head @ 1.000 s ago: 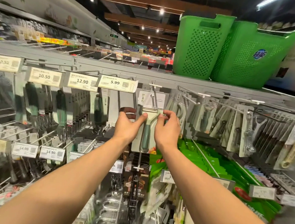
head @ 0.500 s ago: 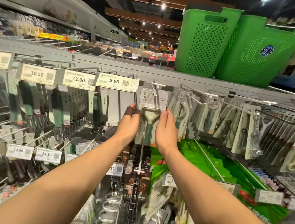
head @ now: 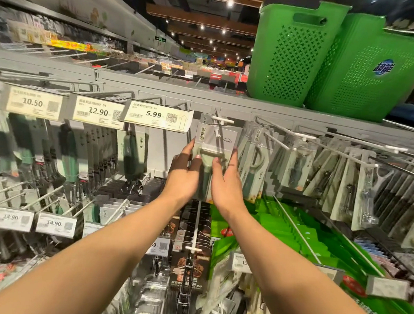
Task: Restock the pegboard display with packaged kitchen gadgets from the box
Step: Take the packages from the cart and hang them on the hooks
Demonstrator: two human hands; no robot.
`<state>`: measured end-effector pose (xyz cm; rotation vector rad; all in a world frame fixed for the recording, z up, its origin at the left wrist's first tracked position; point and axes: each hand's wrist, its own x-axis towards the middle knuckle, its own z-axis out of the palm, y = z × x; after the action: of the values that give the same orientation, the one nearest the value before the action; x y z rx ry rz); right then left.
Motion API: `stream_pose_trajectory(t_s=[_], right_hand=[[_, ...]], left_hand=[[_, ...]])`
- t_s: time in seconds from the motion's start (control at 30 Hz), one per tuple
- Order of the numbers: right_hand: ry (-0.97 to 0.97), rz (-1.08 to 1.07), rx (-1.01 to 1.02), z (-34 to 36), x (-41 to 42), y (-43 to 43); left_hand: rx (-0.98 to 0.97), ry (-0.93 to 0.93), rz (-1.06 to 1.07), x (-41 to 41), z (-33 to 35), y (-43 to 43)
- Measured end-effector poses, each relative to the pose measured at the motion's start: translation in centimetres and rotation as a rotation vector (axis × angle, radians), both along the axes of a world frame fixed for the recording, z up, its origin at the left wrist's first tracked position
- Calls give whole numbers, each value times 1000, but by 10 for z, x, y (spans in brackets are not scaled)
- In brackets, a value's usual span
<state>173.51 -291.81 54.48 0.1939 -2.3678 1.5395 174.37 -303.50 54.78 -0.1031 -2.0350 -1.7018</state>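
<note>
A packaged peeler [head: 214, 142] with a pale green handle, on a white card, hangs on a white peg hook [head: 220, 123] at the top row of the display. My left hand [head: 184, 172] grips the card's left edge, thumb on the front. My right hand [head: 226, 181] holds the right edge, its thumb pressed on the peeler's neck. The card's hole sits on the hook, behind the hook's tip. No box is in view.
Price tags [head: 158, 115] hang left of the hook. Neighbouring hooks [head: 277, 140] carry more packaged gadgets to the right, and knives [head: 131, 155] hang at left. Two green baskets [head: 295, 54] stand on the top shelf. Green packets [head: 294, 229] fill the hooks below.
Both hands have slid the peeler package back along the hook towards the board. The view has come closer to the display.
</note>
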Motion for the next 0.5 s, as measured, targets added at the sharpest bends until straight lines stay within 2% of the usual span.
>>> stream_pose_trajectory(t_s=[0.2, 0.33, 0.5], right_hand=[[-51, 47, 46, 3, -25, 2], [-121, 47, 63, -1, -41, 0], [-66, -19, 45, -2, -74, -12]], left_hand=[[-34, -44, -62, -23, -2, -2], [-39, -51, -25, -41, 1, 0], [-74, -43, -45, -64, 1, -1]])
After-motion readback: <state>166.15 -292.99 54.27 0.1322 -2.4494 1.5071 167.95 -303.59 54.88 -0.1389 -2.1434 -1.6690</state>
